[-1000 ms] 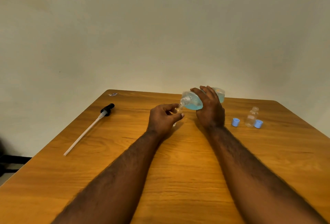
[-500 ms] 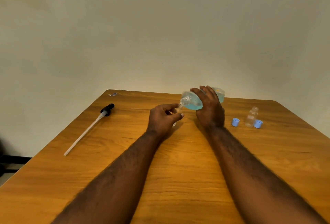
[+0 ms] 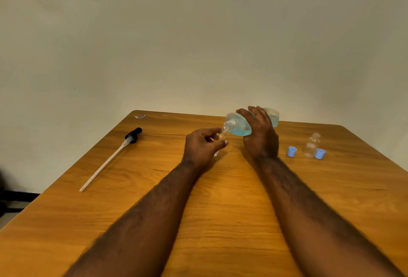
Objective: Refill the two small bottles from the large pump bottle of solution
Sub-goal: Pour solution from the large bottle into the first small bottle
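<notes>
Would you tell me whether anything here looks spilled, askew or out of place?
No spill shows. The pump lies detached at left, two blue caps flank the uncapped small bottle, and the right hand tips the large bottle: all fits refilling.
</notes>
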